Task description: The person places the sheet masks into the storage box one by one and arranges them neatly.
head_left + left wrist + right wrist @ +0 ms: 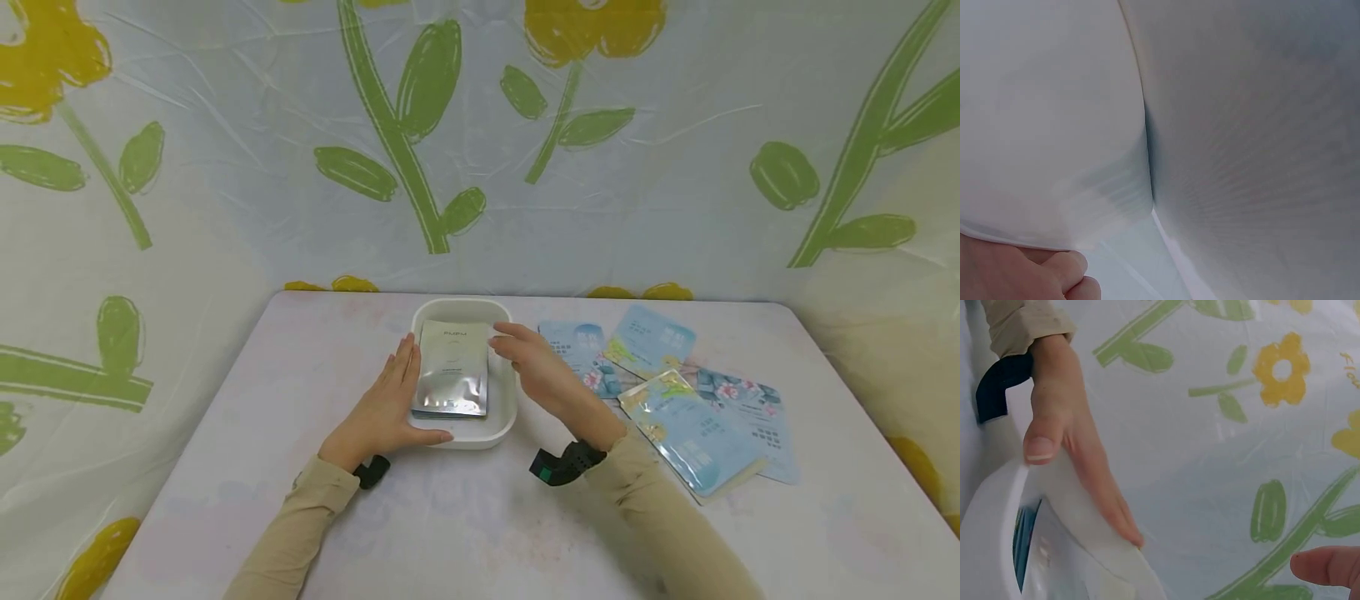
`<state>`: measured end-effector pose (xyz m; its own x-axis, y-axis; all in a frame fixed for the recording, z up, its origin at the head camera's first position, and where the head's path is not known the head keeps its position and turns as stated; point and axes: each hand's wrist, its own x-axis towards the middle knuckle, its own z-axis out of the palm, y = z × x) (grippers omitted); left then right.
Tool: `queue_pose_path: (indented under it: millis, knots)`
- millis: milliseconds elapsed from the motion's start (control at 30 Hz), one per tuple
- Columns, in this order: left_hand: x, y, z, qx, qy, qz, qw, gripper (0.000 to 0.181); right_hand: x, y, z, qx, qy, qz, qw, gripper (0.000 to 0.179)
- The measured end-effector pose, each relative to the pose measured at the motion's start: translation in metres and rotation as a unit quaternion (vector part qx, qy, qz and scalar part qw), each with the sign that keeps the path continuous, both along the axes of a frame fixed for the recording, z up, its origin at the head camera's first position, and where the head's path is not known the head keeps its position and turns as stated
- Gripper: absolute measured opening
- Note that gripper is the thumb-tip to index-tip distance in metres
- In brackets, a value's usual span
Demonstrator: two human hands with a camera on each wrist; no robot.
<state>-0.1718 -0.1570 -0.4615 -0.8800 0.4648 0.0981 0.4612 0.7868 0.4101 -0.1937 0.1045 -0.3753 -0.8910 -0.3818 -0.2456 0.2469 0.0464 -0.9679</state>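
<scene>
A white plastic box stands upright on the table, holding a stack of silver and cream sachets. My left hand lies along the box's left side, with straight fingers at the left rim and the thumb stretched across the front rim. In the right wrist view that left hand touches the rim, fingers extended. Fingertips show at the edge of the white wall in the left wrist view. My right hand hovers by the right rim, loosely bent, with nothing in its fingers.
To the right of the box several light blue sachets lie spread and partly overlapping; the nearest sachet sits beside my right forearm. Behind the table hangs a flower-printed cloth. Each wrist wears a dark band.
</scene>
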Motion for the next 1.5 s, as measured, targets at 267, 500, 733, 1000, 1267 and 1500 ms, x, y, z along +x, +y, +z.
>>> queue_pose_path:
  millis: [267,500,733,1000,1267,1500]
  knots:
    - [0.000,0.001,0.000,-0.003,0.004,-0.001,1.0000,0.139,0.000,0.043,0.015,0.002,0.028,-0.016,0.9995,0.061]
    - [0.001,0.001,0.003,-0.008,-0.007,0.000,0.9999,0.139,0.004,0.090,0.020,-0.012,0.064,-0.008,0.9978,0.060]
    - [0.001,0.001,0.001,-0.008,-0.005,0.002,1.0000,0.139,0.006,0.142,0.003,-0.054,0.139,0.023,0.9886,0.041]
    - [0.002,0.001,0.001,-0.010,0.000,0.001,0.9999,0.139,0.012,0.195,-0.016,0.026,0.182,0.011,0.9829,0.027]
    - [0.002,0.002,0.001,-0.009,0.004,0.001,1.0000,0.139,0.021,0.233,-0.025,0.252,0.216,-0.049,0.9420,0.031]
    - [0.002,0.002,-0.001,-0.008,0.009,0.000,0.9999,0.138,0.022,0.245,-0.033,0.415,0.174,-0.039,0.8919,0.051]
